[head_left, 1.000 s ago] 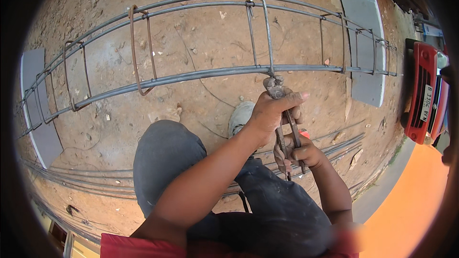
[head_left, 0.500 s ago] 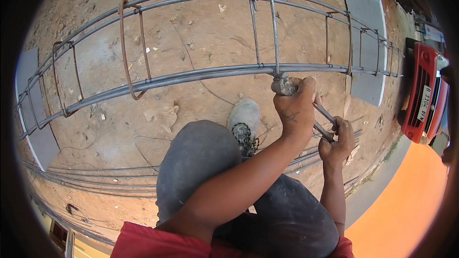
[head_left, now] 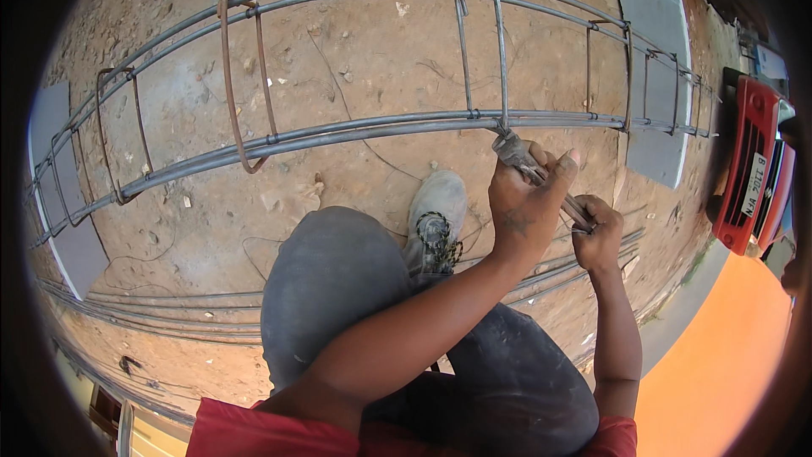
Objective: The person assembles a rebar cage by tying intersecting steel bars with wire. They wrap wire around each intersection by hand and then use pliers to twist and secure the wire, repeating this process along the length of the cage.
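Note:
A rebar cage of long steel bars (head_left: 372, 127) and rectangular stirrups crosses in front of me. Worn pincers (head_left: 510, 150) have their jaws at the lower bars, beside the foot of a grey stirrup (head_left: 499, 51). My left hand (head_left: 526, 203) is closed around the pincers just behind the head, thumb lying along them. Farther back, my right hand (head_left: 599, 233) grips the ends of the two handles, which are pressed together. Whatever the jaws bite on is too small to make out, and my left fingers partly hide the tool.
Grey slabs prop the cage at the right (head_left: 655, 76) and left (head_left: 66, 178). Loose bars (head_left: 178, 313) lie on the dirt behind my shoe (head_left: 438, 211). A red car (head_left: 744, 161) stands at the right, near an orange surface (head_left: 719, 355).
The pincers' handles, spread apart before, have come together. The tool has turned, and my left hand has rolled so its thumb points along it. My right hand has shifted slightly.

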The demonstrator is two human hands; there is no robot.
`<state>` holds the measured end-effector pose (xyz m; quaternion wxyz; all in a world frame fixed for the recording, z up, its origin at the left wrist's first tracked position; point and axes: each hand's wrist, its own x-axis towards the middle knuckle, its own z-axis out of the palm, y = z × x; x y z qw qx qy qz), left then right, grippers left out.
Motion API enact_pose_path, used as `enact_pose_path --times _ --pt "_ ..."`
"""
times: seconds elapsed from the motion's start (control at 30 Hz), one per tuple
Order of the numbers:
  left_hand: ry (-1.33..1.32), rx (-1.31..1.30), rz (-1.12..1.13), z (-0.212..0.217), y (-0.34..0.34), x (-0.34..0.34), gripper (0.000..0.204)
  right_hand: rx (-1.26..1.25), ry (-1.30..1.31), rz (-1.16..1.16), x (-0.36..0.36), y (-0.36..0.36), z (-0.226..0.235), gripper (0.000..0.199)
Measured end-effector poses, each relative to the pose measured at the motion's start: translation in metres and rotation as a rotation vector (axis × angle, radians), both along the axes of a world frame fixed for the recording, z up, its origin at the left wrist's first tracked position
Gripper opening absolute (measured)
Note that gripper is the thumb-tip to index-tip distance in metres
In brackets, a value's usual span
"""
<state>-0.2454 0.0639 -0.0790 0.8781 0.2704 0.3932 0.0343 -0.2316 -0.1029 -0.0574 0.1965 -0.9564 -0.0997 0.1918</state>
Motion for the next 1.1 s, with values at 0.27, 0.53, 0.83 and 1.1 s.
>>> enact_pose_path --times 0.27,0.53,0.83,1.1 --pt "-0.011 -0.172 -0.092 -0.001 0.020 -0.012 0.023 0.756 1.807 -0.540 -0.019 0.008 0.008 0.015" --pt "-0.144 -0.485 -0.294 -0.019 0.033 -0.011 0.020 0.382 1.134 -0.434 -0.015 0.023 0.026 0.033" --pt "-0.169 -0.708 -0.226 -0.015 0.036 -0.011 0.019 0.302 1.302 -0.284 0.009 0.041 0.068 0.048" --pt "-0.211 -0.835 -0.268 -0.007 0.034 -0.013 0.026 0.502 1.407 -0.311 -0.012 0.030 0.047 0.026"
